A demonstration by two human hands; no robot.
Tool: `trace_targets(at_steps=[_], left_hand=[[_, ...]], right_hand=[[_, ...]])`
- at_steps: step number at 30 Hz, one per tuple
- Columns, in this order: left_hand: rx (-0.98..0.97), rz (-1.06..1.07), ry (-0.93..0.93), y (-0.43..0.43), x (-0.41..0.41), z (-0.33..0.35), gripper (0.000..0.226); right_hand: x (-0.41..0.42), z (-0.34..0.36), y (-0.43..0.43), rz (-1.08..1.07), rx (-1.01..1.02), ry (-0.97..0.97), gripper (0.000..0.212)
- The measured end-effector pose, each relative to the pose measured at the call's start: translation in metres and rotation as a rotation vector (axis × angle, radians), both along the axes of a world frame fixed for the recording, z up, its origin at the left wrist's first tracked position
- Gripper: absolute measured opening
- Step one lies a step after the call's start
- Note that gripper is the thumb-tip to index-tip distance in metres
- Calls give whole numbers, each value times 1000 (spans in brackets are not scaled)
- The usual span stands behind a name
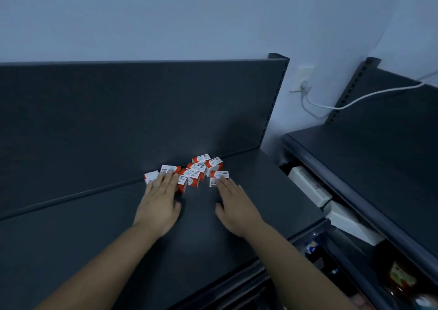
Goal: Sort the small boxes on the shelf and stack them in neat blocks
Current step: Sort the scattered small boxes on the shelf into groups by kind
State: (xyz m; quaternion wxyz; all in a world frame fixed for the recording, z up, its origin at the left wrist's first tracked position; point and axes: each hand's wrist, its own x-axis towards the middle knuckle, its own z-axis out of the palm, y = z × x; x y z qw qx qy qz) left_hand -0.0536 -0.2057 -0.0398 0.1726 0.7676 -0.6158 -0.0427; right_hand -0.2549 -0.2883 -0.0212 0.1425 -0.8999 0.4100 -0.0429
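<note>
The small boxes (194,170), red and white, lie in a loose, jumbled cluster at the back of the dark shelf (83,243), right along the seam where its surface meets the upright back panel (118,120). Several are tilted or resting on one another, and none are squared up. The left hand (161,202) lies flat with straight, relaxed fingers, gripping nothing; its fingertips touch the leftmost boxes, one of them a white-faced box (150,176) at the edge of the cluster. The right hand (237,206) is likewise flat and unclenched, its fingertips touching the rightmost box (219,175), which stands slightly apart from the others. Between the two hands is a wedge of bare shelf that leads up to the middle of the pile. To the left of the left arm the shelf runs wide and bare towards the frame edge. To the right, a narrower strip of bare surface separates the cluster from the shelf's right edge (294,188), near the slotted post (275,101). The front edge (237,277) runs diagonally beneath the right forearm. Beyond the gap stands a second shelf unit (367,167), with white cartons (308,186) on a lower level, and a white cable (355,100) hangs from a wall socket (304,83)
</note>
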Motion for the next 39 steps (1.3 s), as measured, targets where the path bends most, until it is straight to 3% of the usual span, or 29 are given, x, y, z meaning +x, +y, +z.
trace_targets(at_steps=[6,10,14,17,21,24,28,33,34,36,37,39], left_hand=[[-78,148,-107,-6,-4,-11,58],[-173,266,-83,-7,-12,-6,32],[-125,289,-5,1,-21,0,35],[-119,244,206,9,-26,-2,33],[-136,265,679,19,-34,-4,19],[-100,327,760,23,-33,-7,10],[-74,361,708,26,-29,-12,12],[-138,286,1013,33,-31,-2,25],[-148,257,1075,35,-30,-1,30],[-175,191,1159,40,-29,-4,61],[-177,169,1146,42,-29,-7,72],[-173,147,1042,45,-27,-13,69]], right_hand=[[0,1,-37,112,-70,-111,64],[-3,-1,-55,148,-69,-199,57],[-2,-9,-67,220,-84,-253,45],[-3,-14,-73,181,17,-355,40],[-8,-11,-69,58,378,-688,29],[-5,-7,-58,118,606,-804,22],[10,-8,-38,188,720,-751,20],[28,-15,-29,208,635,-625,19],[30,-17,-28,217,609,-618,19],[32,-19,-25,219,591,-604,20],[33,-19,-24,211,594,-593,21],[35,-20,-19,209,604,-572,21]])
